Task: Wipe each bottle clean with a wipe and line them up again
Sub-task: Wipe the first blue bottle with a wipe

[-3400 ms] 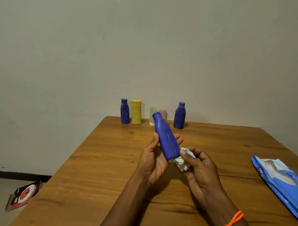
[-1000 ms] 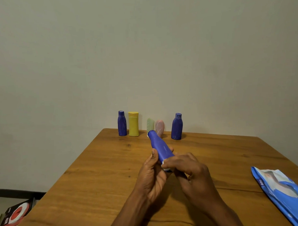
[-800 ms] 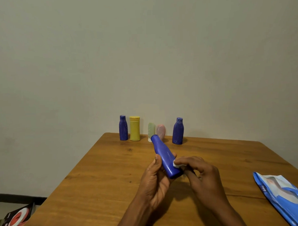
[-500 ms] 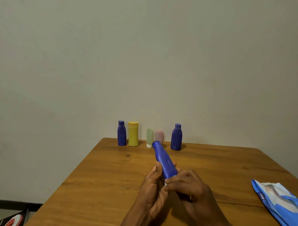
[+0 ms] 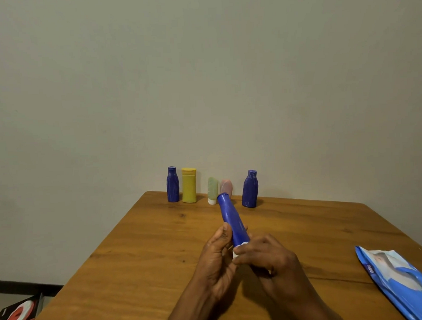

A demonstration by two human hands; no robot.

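Head view: blue bottle [image 5: 232, 220] being held above wooden table [image 5: 141, 246], long axis tilting away from person, cap end pointing twd back row.
L hand [image 5: 214, 262] gripping lower body, thumb up the side.
R hand [image 5: 266, 256] curling round base end, pinching white wipe [image 5: 237, 248] vs. bottle; mostly hidden.
Back row: two blue bottles [image 5: 172, 184], yellow bottle [image 5: 189, 185], two small tubes [image 5: 212, 190], upright nr wall.
Judging: rubbing base, row slot lying straight ahead, both hands equally near.
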